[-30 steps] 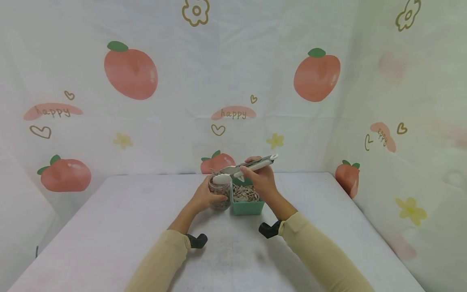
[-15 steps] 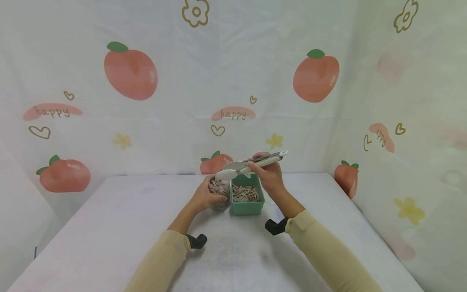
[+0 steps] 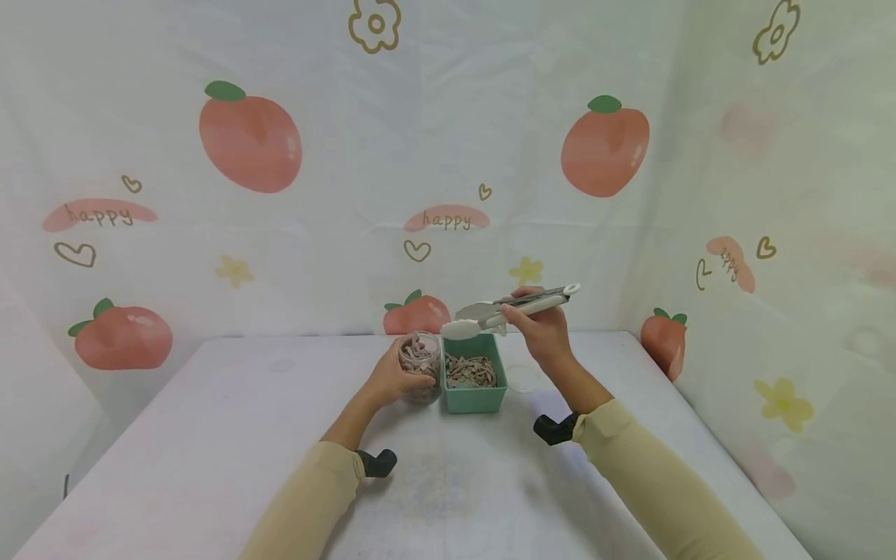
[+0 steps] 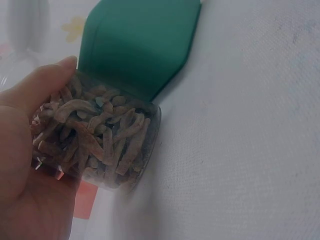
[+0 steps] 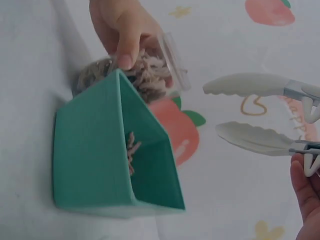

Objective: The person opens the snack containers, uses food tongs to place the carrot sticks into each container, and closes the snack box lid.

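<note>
My left hand [image 3: 387,378] grips a clear jar [image 3: 421,393], its fingers and thumb wrapped round the side. Brownish-grey, twisted dried strips [image 4: 102,132] fill much of the jar in the left wrist view. Against the jar's right side stands a green rectangular box [image 3: 476,400] with more such strips [image 3: 470,372] in its bottom. With my right hand [image 3: 546,330] I hold a pair of white-tipped kitchen tongs [image 3: 518,309] above the box. The tong tips [image 5: 250,85] are spread apart in the right wrist view, with nothing between them.
A thin clear round lid [image 3: 523,379] lies on the white-covered table [image 3: 294,435], just right of the box. Behind the table hangs a white backdrop [image 3: 336,272] printed with fruit and flowers; another stretch of it runs along the right side.
My right hand has carried the tongs right and slightly up, from over the jar's mouth to above the green box. The left hand stays on the jar, which has not moved.
</note>
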`<action>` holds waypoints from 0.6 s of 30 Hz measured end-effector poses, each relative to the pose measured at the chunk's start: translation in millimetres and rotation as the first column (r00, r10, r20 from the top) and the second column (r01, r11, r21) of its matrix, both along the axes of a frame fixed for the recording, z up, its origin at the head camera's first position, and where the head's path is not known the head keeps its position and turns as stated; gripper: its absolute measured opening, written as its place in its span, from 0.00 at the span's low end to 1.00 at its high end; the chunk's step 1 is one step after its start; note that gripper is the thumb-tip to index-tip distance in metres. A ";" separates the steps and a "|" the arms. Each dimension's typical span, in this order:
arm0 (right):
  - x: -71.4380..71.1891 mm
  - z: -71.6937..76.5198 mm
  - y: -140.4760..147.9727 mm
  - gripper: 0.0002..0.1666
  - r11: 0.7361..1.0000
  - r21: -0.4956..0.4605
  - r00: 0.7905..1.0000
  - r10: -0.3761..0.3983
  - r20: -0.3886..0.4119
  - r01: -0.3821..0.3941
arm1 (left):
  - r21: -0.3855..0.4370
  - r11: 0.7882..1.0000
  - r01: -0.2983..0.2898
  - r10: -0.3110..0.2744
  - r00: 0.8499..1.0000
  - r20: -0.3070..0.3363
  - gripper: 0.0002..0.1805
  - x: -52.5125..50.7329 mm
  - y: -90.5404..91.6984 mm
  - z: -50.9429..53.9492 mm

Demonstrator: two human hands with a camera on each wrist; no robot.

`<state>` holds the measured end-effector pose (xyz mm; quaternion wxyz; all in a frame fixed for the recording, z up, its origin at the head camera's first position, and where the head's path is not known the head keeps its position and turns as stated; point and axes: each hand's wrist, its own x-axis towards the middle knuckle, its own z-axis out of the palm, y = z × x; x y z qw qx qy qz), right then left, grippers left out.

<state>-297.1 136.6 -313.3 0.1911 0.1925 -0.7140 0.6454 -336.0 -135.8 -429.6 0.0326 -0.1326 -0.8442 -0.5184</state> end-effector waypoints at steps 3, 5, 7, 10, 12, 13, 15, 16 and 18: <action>-1.6 -0.6 7.2 0.19 1.000 0.026 1.000 0.006 0.004 -0.006 | -0.003 1.000 0.003 -0.003 1.000 -0.004 0.53 -0.6 -0.1 -0.6; -5.1 -3.4 12.1 0.19 0.999 0.054 1.000 0.007 0.008 -0.007 | -0.007 1.000 0.002 -0.002 1.000 -0.003 0.53 -0.8 -0.2 -1.0; -11.9 -9.2 16.9 0.20 0.997 0.068 1.000 0.022 0.021 -0.023 | -0.011 1.000 0.001 -0.001 1.000 -0.005 0.53 -0.8 -0.4 -1.3; -22.0 -19.1 22.9 0.21 0.992 0.119 0.998 0.023 0.055 -0.030 | -0.016 1.000 0.000 0.000 1.000 -0.010 0.52 -1.1 -0.6 -1.7; -26.7 -24.7 25.5 0.23 0.988 0.144 0.996 0.037 0.084 -0.049 | -0.013 1.000 0.002 -0.002 1.000 -0.015 0.52 -0.9 -0.6 -1.7; -27.6 -26.2 26.0 0.23 0.986 0.158 0.994 0.046 0.095 -0.060 | -0.012 1.000 0.003 -0.003 1.000 -0.016 0.52 -0.9 -0.6 -1.6; -28.9 -28.6 26.4 0.24 0.979 0.187 0.992 0.064 0.111 -0.084 | -0.008 1.000 0.006 -0.006 1.000 -0.015 0.52 -0.6 -0.8 -1.2; -29.5 -29.5 26.3 0.25 0.976 0.192 0.989 0.081 0.121 -0.103 | -0.005 1.000 0.007 -0.008 1.000 -0.014 0.52 -0.5 -0.9 -1.1; -30.1 -30.2 25.5 0.25 0.965 0.235 0.988 0.088 0.129 -0.117 | -0.002 1.000 0.010 -0.010 1.000 -0.013 0.52 -0.5 -1.0 -1.1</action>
